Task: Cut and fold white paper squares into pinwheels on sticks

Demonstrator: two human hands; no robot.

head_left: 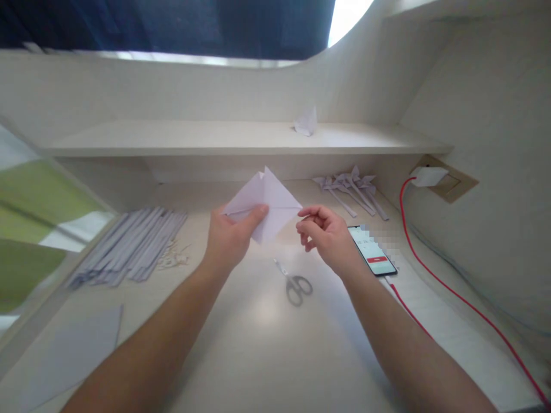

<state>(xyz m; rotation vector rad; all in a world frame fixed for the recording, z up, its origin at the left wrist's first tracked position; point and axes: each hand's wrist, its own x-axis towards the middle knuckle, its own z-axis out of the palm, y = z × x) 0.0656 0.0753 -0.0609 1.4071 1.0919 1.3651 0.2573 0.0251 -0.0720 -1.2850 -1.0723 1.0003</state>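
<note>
A folded white paper [278, 198], diamond-shaped with creases across its middle, is held up above the table. My left hand [235, 232] grips its left side, thumb pressed on the front face and the other fingers hidden behind. At the paper's right corner is my right hand [325, 232], fingers bent, thumb and index fingertip apart; whether the index fingertip touches the corner I cannot tell. Below the paper, grey-handled scissors [296, 285] lie on the table between my forearms.
Several rolled paper sticks [133, 244] lie at left beside tan twisted strands [174, 255] and flat paper [81, 350]. Folded paper flowers on stems [353, 186] lie back right. A phone [372, 252] and red cable [447, 287] are at right. A shelf [215, 137] holds folded paper [306, 123].
</note>
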